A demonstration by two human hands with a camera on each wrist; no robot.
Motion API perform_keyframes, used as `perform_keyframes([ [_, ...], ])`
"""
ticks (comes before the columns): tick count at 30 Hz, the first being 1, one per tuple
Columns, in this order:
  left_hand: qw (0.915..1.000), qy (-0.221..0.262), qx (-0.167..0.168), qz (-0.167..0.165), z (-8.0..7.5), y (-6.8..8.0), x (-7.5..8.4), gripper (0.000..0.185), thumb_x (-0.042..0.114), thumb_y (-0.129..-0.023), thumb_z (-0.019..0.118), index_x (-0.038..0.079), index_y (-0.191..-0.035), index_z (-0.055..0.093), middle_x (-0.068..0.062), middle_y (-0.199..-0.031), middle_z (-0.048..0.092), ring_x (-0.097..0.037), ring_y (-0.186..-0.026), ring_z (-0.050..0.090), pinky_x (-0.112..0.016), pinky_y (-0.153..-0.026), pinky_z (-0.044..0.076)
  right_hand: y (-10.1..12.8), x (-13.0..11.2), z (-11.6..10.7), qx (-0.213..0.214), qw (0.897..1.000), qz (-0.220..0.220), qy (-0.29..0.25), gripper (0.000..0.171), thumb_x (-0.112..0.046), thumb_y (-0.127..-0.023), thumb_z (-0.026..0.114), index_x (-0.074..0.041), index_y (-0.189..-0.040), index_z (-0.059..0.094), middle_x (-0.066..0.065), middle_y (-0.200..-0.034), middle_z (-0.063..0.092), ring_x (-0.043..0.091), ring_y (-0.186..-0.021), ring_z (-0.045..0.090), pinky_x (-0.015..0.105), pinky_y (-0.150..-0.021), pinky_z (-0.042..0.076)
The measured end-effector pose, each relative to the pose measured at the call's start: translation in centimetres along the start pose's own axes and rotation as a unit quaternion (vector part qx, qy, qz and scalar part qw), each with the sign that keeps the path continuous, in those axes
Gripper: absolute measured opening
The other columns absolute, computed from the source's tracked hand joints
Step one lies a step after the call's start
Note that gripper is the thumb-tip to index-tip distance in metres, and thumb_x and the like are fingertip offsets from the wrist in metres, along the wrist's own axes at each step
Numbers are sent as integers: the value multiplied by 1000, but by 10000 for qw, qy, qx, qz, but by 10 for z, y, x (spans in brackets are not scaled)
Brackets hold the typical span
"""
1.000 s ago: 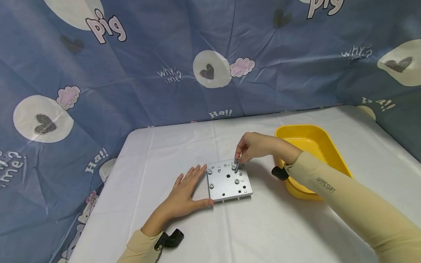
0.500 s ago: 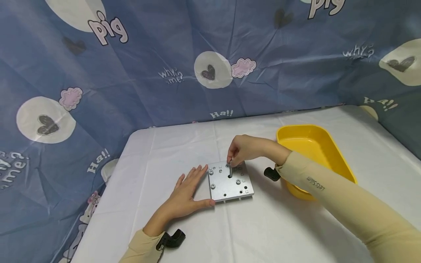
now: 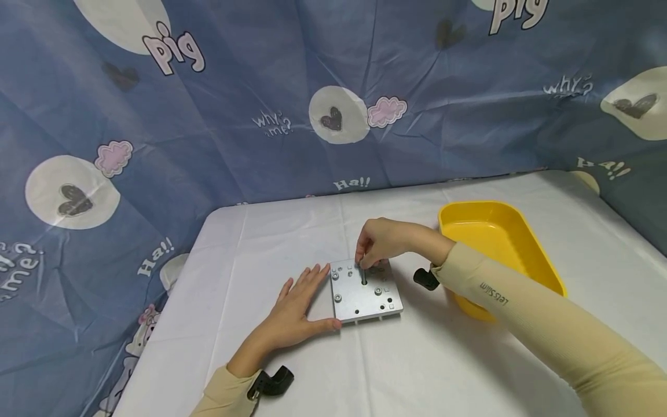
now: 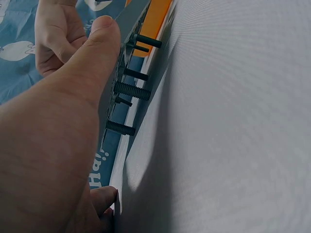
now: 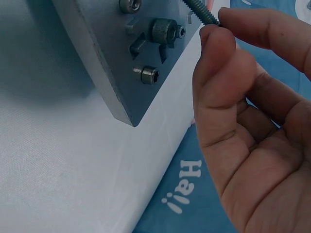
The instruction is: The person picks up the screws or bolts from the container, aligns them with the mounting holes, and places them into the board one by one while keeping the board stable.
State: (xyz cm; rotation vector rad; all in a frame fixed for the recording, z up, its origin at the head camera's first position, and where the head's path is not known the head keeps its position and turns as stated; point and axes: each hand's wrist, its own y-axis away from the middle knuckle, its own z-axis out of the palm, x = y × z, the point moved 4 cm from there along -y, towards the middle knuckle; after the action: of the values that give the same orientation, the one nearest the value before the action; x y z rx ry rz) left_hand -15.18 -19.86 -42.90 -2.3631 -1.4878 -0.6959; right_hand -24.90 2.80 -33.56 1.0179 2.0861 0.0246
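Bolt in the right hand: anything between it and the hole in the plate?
Nothing visible. The right hand pinches the bolt upright over the plate, its tip at a hole; other screws stand aside.

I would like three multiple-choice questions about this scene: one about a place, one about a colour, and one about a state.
1. Where is the deep plastic tray relative to the square grey metal plate?
A. On the side of the right hand
B. On the side of the left hand
C. On top of it

2. What colour is the tray?
A. Red
B. Yellow
C. Green

3. What is the right hand doing?
A. Lying flat on the cloth
B. Pinching a dark threaded screw over the plate
C. Gripping the tray

Answers:
1 A, the tray sits beyond the right arm.
2 B, it is plainly yellow.
3 B, the fingers pinch the screw, while the left hand lies against the plate's edge.
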Motion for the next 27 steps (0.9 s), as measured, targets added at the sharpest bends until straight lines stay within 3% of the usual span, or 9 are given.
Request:
perform_keyframes([
  [13,10000,-4,42,-7,2,0,0,113,70,-86,78,33,-174,17,-12,-180,22,-40,-168,17,-70,-133,6,0,-1,4,-67,9998,86,-160,8,-8,-99,75,-4,-102,81,5,-88,79,8,-73,69,24,-72,63],
  [27,10000,-4,60,-3,4,2,0,114,73,-86,76,34,-174,16,-11,-181,21,-38,-168,16,-71,-133,6,4,-1,4,-98,9998,-21,-184,8,-9,-100,74,-4,-99,80,6,-87,79,8,-72,68,25,-73,63],
])
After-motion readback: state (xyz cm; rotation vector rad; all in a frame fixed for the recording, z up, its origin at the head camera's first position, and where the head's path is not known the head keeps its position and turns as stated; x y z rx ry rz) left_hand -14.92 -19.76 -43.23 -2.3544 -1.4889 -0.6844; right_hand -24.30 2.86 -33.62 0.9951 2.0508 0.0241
